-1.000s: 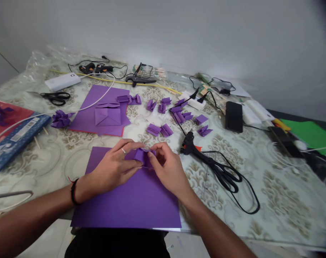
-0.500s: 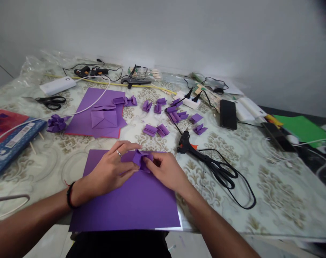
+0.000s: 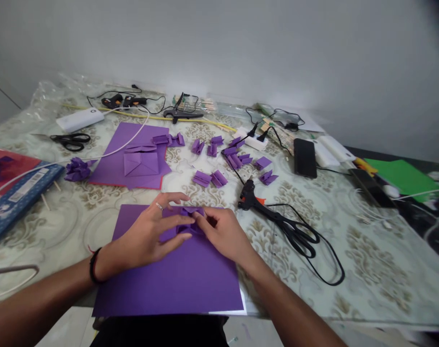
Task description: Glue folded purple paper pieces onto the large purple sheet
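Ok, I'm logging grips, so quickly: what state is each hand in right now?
Left hand: fingers parted, at the small folded purple paper; whether they grip it cannot be told.
Right hand: closed on that paper, thumb over it.

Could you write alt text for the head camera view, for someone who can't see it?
Two bare hands, left and right, work a small folded purple paper piece above a large flat purple sheet. Beyond them, more small folded purple paper pieces lie scattered on a pale, floral-patterned table, with a black glue gun at right.
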Motion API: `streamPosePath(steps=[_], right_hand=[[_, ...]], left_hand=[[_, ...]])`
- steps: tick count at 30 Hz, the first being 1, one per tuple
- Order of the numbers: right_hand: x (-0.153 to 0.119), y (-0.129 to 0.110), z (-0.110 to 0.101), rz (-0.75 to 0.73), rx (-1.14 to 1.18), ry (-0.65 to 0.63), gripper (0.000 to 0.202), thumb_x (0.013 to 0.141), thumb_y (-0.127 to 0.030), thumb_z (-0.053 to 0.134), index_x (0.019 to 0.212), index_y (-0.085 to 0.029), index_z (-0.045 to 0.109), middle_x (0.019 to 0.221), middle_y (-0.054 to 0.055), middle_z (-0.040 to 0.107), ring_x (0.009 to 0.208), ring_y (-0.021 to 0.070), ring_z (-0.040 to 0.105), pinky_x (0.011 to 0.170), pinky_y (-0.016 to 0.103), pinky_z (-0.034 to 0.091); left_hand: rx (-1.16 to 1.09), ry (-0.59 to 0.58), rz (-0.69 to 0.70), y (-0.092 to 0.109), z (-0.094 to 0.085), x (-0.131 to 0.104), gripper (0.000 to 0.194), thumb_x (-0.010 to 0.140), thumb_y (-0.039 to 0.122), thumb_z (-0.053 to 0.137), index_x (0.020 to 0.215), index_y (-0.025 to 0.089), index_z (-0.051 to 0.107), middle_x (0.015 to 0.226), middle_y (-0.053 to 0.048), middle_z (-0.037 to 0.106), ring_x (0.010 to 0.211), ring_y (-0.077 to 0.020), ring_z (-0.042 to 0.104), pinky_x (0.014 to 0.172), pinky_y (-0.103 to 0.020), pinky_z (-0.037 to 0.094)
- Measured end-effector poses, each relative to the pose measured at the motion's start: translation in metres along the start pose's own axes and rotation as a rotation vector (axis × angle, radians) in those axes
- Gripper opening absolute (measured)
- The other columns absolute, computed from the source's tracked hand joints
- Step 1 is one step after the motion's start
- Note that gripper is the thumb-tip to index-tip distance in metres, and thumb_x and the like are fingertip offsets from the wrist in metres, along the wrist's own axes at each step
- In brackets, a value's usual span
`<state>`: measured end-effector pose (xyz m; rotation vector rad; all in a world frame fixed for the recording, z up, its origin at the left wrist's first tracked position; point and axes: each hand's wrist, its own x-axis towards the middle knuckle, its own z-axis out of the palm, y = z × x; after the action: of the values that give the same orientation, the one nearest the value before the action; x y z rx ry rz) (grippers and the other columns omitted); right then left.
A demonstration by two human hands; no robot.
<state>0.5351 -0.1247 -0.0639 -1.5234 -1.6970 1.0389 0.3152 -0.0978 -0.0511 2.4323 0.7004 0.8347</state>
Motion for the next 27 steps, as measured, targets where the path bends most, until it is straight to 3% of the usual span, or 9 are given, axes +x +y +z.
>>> streamPosePath(steps=[3, 7, 13, 16, 21, 27], right_hand=[[-0.001, 0.000, 0.001, -0.019, -0.007, 0.033, 0.045, 0.098, -0.041, 0.055, 0.059, -0.021, 0.047, 0.055, -0.004, 0.047, 0.054, 0.0114, 0.042, 0.055, 0.027, 0.031], [-0.002, -0.002, 0.001, -0.045, 0.053, 0.067, 0.045, 0.100, -0.044, 0.059, 0.061, -0.021, 0.053, 0.055, -0.003, 0.055, 0.053, 0.0118, 0.050, 0.056, 0.026, 0.036], [-0.005, -0.004, -0.002, -0.098, 0.076, 0.040, 0.039, 0.100, -0.044, 0.061, 0.069, -0.021, 0.057, 0.063, -0.002, 0.062, 0.059, 0.0132, 0.057, 0.061, 0.026, 0.042], [-0.006, -0.005, -0.002, -0.154, 0.046, 0.039, 0.040, 0.104, -0.043, 0.055, 0.070, -0.022, 0.053, 0.064, -0.003, 0.058, 0.060, 0.0130, 0.056, 0.062, 0.026, 0.042], [-0.006, -0.008, -0.002, -0.203, 0.026, 0.052, 0.037, 0.104, -0.039, 0.055, 0.071, -0.022, 0.049, 0.066, -0.003, 0.057, 0.063, 0.0133, 0.056, 0.064, 0.027, 0.042], [-0.005, -0.008, -0.001, -0.117, 0.138, 0.009, 0.034, 0.099, -0.038, 0.063, 0.071, -0.022, 0.052, 0.064, -0.004, 0.058, 0.060, 0.0130, 0.058, 0.061, 0.025, 0.044]], left_hand=[[-0.020, 0.088, -0.099, 0.002, 0.000, 0.001, 0.039, 0.097, 0.020, 0.070, 0.133, 0.020, 0.056, 0.130, -0.013, 0.056, 0.123, -0.0252, 0.058, 0.103, -0.042, 0.054], [-0.088, 0.147, -0.274, -0.004, 0.000, 0.003, 0.016, 0.095, 0.021, 0.068, 0.101, 0.020, 0.053, 0.099, -0.003, 0.057, 0.090, -0.0190, 0.059, 0.084, -0.036, 0.054], [-0.377, 0.063, -0.463, -0.009, 0.000, 0.003, 0.012, 0.098, 0.028, 0.062, 0.091, 0.020, 0.057, 0.106, -0.004, 0.064, 0.098, -0.0187, 0.064, 0.084, -0.032, 0.053], [-0.434, 0.047, -0.535, -0.006, -0.001, 0.004, 0.016, 0.097, 0.033, 0.065, 0.091, 0.019, 0.061, 0.098, -0.002, 0.067, 0.090, -0.0177, 0.065, 0.081, -0.031, 0.052], [-0.514, 0.028, -0.552, -0.005, -0.004, 0.006, 0.017, 0.094, 0.034, 0.070, 0.090, 0.018, 0.070, 0.091, -0.002, 0.070, 0.086, -0.0174, 0.065, 0.079, -0.030, 0.052], [-0.612, 0.070, -0.587, -0.007, -0.001, 0.005, 0.015, 0.089, 0.032, 0.076, 0.087, 0.019, 0.070, 0.086, 0.000, 0.070, 0.082, -0.0158, 0.067, 0.077, -0.028, 0.054]])
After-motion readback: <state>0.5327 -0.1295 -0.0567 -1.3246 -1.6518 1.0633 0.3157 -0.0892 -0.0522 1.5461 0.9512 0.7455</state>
